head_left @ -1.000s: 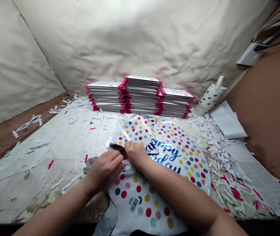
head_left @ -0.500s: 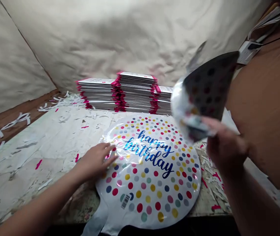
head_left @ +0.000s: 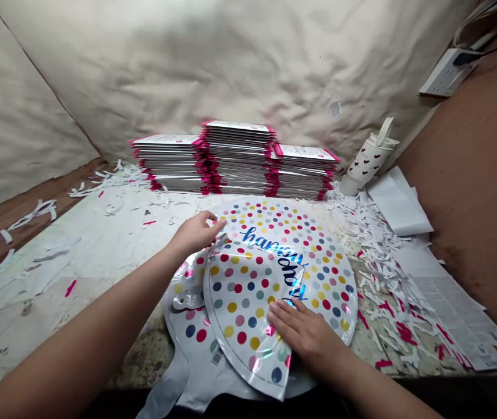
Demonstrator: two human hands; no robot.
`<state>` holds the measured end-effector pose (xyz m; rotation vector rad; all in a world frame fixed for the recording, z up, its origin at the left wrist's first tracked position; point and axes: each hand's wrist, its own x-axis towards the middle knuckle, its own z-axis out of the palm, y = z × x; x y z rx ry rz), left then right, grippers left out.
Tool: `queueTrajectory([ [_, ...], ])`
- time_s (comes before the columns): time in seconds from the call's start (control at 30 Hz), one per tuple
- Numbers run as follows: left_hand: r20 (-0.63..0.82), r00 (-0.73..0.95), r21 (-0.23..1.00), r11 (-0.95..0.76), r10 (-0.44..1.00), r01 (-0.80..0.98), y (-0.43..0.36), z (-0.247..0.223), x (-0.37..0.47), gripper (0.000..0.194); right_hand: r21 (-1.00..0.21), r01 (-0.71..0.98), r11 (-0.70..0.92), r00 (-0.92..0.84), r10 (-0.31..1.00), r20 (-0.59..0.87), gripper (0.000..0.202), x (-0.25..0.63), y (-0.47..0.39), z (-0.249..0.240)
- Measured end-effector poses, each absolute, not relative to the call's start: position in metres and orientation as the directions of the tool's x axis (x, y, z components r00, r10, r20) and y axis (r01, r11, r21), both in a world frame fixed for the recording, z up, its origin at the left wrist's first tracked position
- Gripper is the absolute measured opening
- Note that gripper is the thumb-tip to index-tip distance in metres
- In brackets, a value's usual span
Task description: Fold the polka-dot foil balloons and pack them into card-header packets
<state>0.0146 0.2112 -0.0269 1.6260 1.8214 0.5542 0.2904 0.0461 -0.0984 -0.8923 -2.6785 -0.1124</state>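
A round white foil balloon (head_left: 331, 250) with coloured dots and blue "happy birthday" lettering lies spread on the table at the front, its grey tail towards me. On top of it rests a second dotted foil balloon (head_left: 242, 297), folded over into a wedge with part of its lettering showing. My left hand (head_left: 198, 233) is closed in a pinch at the upper left edge of the folded balloon. Laid flat on the folded balloon's lower right part is my right hand (head_left: 305, 331), fingers stretched out. The lower balloon's barcode is partly covered.
Three stacks of flat packets with pink edges (head_left: 237, 160) stand at the back. To their right are a white tumbler with hearts (head_left: 368, 163), folded white paper (head_left: 399, 201) and paper scraps (head_left: 379, 279). A power strip (head_left: 447, 73) hangs at upper right.
My right hand has brought the folded balloon down from the upper right onto the spread balloon and now lies flat on it. My left hand has moved up and right to its edge.
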Motion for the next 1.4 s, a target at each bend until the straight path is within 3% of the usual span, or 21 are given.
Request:
queueTrajectory([
  [0.23, -0.110, 0.001, 0.649, 0.071, 0.994, 0.757, 0.230, -0.033, 0.032, 0.040, 0.029, 0.584, 0.812, -0.767, 0.539, 0.346, 0.037, 0.288, 0.047, -0.097],
  [0.4, 0.005, -0.001, 0.618, -0.002, 1.000, 0.786, 0.223, -0.035, 0.014, 0.037, -0.022, 0.575, 0.818, -0.764, 0.546, 0.344, 0.036, 0.291, 0.055, -0.095],
  [0.47, 0.070, 0.112, 0.584, -0.132, 0.991, 0.801, 0.210, -0.033, 0.021, 0.041, -0.046, 0.556, 0.830, -0.780, 0.539, 0.317, 0.036, 0.293, 0.060, -0.094],
  [0.53, 0.091, 0.333, 0.557, -0.325, 0.939, 0.765, 0.193, -0.035, 0.038, 0.039, -0.058, 0.530, 0.846, -0.799, 0.521, 0.299, 0.035, 0.295, 0.066, -0.093],
  [0.6, 0.065, 0.572, 0.552, -0.507, 0.818, 0.663, 0.178, -0.043, 0.061, 0.034, -0.072, 0.510, 0.857, -0.806, 0.506, 0.307, 0.035, 0.298, 0.070, -0.092],
  [0.67, 0.015, 0.728, 0.531, -0.623, 0.685, 0.575, 0.167, -0.057, 0.081, 0.041, -0.103, 0.535, 0.839, -0.764, 0.532, 0.365, 0.034, 0.302, 0.072, -0.091],
  [0.8, -0.096, 0.785, 0.336, -0.723, 0.612, 0.604, 0.162, -0.082, 0.095, 0.061, -0.171, 0.566, 0.807, -0.661, 0.568, 0.491, 0.025, 0.310, 0.067, -0.091],
  [0.9, -0.121, 0.768, 0.254, -0.728, 0.629, 0.637, 0.163, -0.085, 0.094, 0.062, -0.203, 0.456, 0.867, -0.720, 0.493, 0.488, 0.024, 0.314, 0.063, -0.094],
  [0.97, -0.142, 0.768, 0.237, -0.732, 0.625, 0.639, 0.162, -0.083, 0.087, 0.061, -0.318, 0.425, 0.848, -0.733, 0.528, 0.429, 0.027, 0.317, 0.063, -0.093],
  [1.1, -0.197, 0.735, 0.208, -0.704, 0.649, 0.678, 0.163, -0.077, 0.037, 0.058, -0.608, 0.537, 0.585, -0.623, 0.761, 0.182, 0.024, 0.319, 0.073, -0.082],
  [1.23, -0.223, 0.556, 0.200, -0.521, 0.800, 0.830, 0.166, -0.063, -0.031, 0.056, -0.737, 0.664, 0.128, -0.349, 0.924, -0.154, 0.035, 0.308, 0.098, -0.064],
  [1.33, -0.009, 0.259, 0.311, -0.244, 0.966, 0.919, 0.153, -0.039, -0.041, 0.053, -0.725, 0.675, -0.135, -0.172, 0.927, -0.333, 0.035, 0.293, 0.122, -0.060],
  [1.4, 0.239, 0.151, 0.364, -0.233, 0.959, 0.902, 0.133, -0.029, -0.022, 0.048, -0.692, 0.686, -0.222, -0.117, 0.906, -0.406, 0.034, 0.285, 0.138, -0.064],
])
